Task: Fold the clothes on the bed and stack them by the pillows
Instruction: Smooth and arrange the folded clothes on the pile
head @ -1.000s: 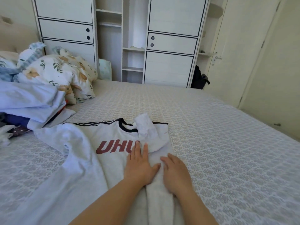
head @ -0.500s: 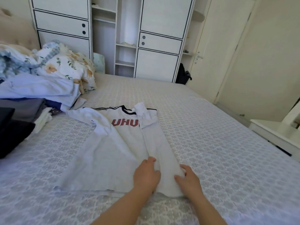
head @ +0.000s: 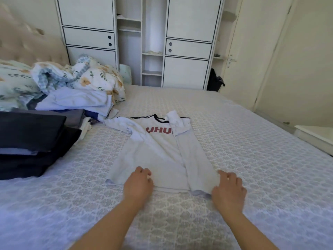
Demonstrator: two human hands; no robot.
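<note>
Here, your shirt [head: 158,154] lies flat on the bed [head: 252,159], soft white cloth with red letters and a black collar, its right side folded inward into a long strip that hides the last letters. Beyond the shirt's left sleeve sit dark folded clothes [head: 32,134]. Your left hand [head: 138,184] rests on the hem, fingers curled into the cloth. Your right hand [head: 228,190] pinches the hem's right corner.

Soft, even daylight fills the room, perhaps from 3 o'clock; shadows stay faint, detail looks slightly smeared, and wide-angle distortion bends the edges.
</note>
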